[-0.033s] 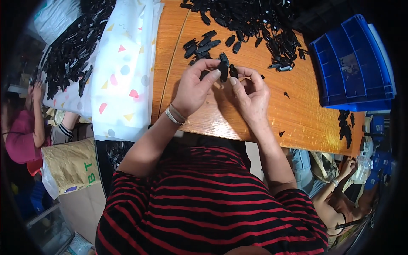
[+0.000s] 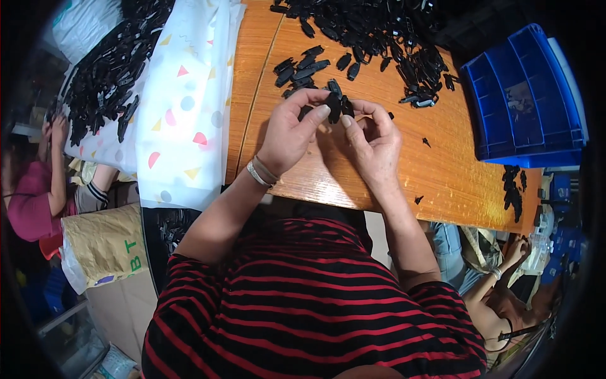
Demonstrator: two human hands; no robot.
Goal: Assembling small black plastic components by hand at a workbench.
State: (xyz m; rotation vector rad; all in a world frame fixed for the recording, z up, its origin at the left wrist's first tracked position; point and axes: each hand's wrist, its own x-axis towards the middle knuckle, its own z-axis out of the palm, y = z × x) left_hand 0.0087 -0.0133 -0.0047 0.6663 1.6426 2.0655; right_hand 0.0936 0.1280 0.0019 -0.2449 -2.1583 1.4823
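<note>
My left hand (image 2: 287, 131) pinches a flat, elongated black plastic part (image 2: 334, 107) between thumb and fingers. Close beside it, a smaller dark piece (image 2: 346, 106) sits between the thumb and forefinger of my right hand (image 2: 375, 142). The two pieces meet or nearly meet; I cannot tell whether they are joined. Both hands are just above the wooden table (image 2: 297, 170), near its front edge. Just beyond my fingers lies a small cluster of similar black parts (image 2: 303, 69).
A big heap of black parts (image 2: 372, 25) covers the far table. Another heap (image 2: 107, 88) lies left, beside a patterned plastic sheet (image 2: 183, 126). At right stands a blue bin (image 2: 530, 95), with black pieces (image 2: 514, 192) near it. Other people work on both sides.
The dark piece in my right hand has come slightly closer to the part in my left. Otherwise my hands hold nearly the same place.
</note>
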